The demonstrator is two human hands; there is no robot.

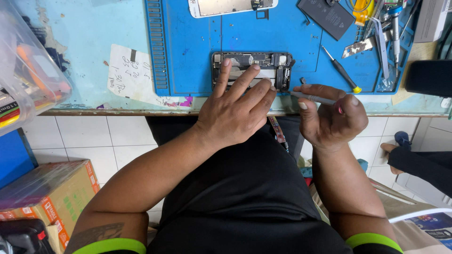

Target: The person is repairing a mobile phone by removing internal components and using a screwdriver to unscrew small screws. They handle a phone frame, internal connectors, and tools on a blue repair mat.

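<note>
Here, left hand (235,110) lies flat on opened phone (252,70); right hand (332,115) grips a tool (313,98); cardboard box (52,193) sits lower-left.

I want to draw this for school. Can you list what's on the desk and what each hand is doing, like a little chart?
Place: blue rubber work mat on a light blue desk
Left hand: fingers spread flat on the opened black phone body
Right hand: grip closed on a thin grey metal tool, tip pointing at the phone's right end
Nearby: yellow-tipped black screwdriver, flat black battery, white paper note
Floor side: cardboard box
</note>
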